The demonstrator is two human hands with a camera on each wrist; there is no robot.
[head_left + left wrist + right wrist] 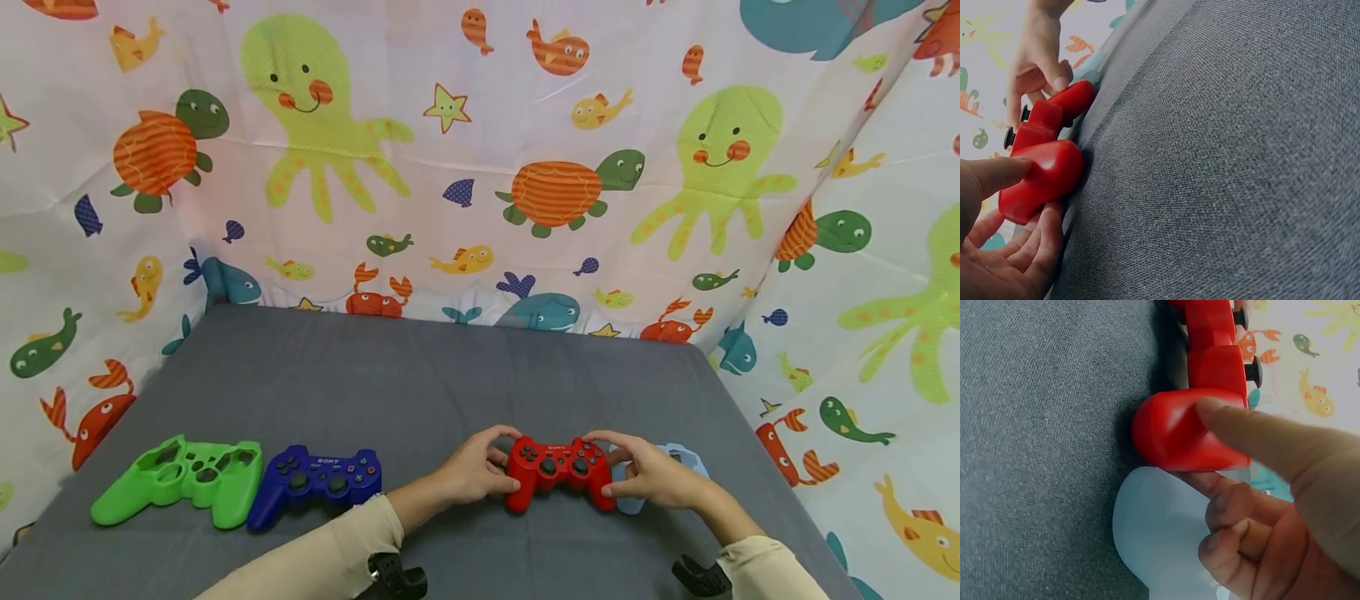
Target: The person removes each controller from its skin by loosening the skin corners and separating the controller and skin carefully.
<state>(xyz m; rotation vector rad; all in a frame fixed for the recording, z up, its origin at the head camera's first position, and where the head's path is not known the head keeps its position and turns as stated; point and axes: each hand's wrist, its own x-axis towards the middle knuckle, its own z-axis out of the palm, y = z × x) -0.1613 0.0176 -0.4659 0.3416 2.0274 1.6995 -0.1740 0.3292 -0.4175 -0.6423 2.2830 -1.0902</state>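
Observation:
A red Sony game controller (pixel 553 468) lies face up on the grey cloth, its two grips toward the person. My left hand (pixel 480 468) holds its left side, the thumb on the grip and the other fingers around the far edge and below. On the opposite side my right hand (pixel 651 471) pinches the right grip between thumb and fingers. Partly hidden under that hand is a light blue controller shell (pixel 1163 531), right beside the red controller. In the left wrist view, both hands are seen on the red controller (pixel 1047 178).
Toward the left lie a blue Sony controller (pixel 318 483) and a bright green controller shell (pixel 187 479), side by side and very close. The grey table (pixel 450 367) is bordered at the back and sides by a curtain (pixel 465 142) printed with sea animals.

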